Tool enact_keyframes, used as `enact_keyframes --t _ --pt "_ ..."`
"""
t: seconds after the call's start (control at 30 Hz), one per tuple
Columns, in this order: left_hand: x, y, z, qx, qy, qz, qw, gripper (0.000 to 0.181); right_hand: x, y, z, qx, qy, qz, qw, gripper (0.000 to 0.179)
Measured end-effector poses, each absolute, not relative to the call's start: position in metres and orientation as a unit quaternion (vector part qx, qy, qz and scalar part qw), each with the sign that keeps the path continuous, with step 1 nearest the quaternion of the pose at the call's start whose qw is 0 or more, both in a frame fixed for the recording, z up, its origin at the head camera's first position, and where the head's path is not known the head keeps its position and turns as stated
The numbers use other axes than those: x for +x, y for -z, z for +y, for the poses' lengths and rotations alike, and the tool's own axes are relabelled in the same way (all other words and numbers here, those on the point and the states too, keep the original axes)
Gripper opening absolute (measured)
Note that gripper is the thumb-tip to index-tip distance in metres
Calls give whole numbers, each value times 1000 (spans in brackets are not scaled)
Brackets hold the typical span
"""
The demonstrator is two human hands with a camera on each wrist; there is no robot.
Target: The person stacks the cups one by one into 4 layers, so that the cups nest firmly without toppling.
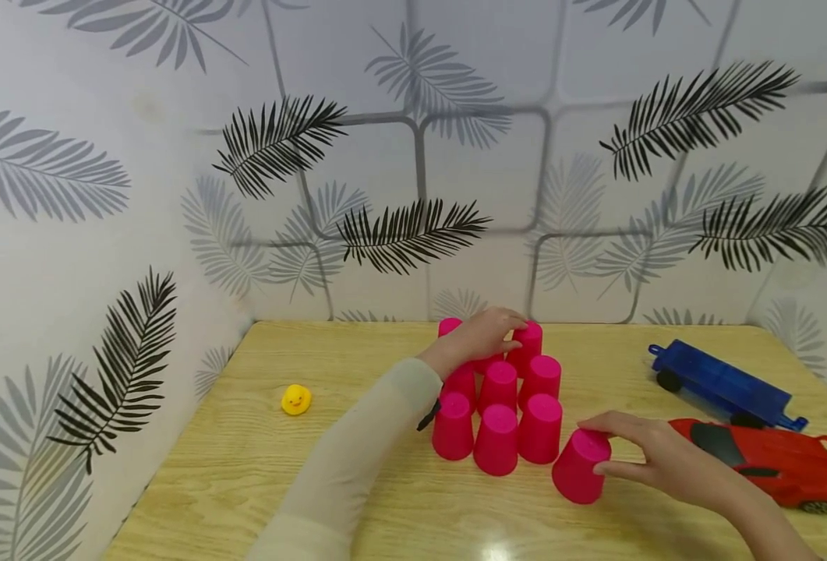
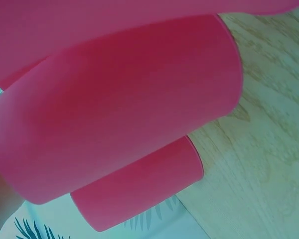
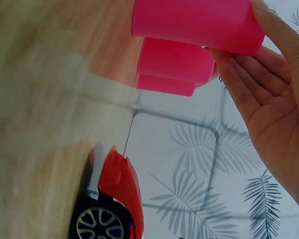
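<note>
Several pink cups stand upside down in close rows on the wooden table. My left hand reaches over the group and holds a cup in the back right corner, thumb and fingers at its top. In the left wrist view large pink cups hide most of that hand. At the front right, my right hand pinches another upside-down cup between thumb and fingers. This cup leans a little and stands apart from the rows. The right wrist view shows the thumb and fingers around its closed end.
To the right lie a red toy car and a blue toy trailer, close behind the right hand. A yellow rubber duck sits on the left of the table. A leaf-patterned wall rises at the back edge.
</note>
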State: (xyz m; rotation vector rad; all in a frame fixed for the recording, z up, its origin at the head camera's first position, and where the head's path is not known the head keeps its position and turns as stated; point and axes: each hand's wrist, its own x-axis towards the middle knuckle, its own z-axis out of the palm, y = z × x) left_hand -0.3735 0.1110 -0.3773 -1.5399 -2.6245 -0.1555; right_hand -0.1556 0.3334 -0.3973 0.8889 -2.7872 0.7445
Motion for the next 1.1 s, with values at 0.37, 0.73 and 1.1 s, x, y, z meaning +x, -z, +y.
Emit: enact_keyframes --t 0.37,0.73,1.1 --pt "-369 367 57 -446 219 -863 95 49 -161 388 368 230 -206 -906 289 64" --pt "-349 384 -5 -354 384 -844 120 52 -199 390 366 148 -256 -874 386 62" --pt "-325 410 -18 -355 398 -846 -18 59 -250 398 344 89 -262 -910 308 55"
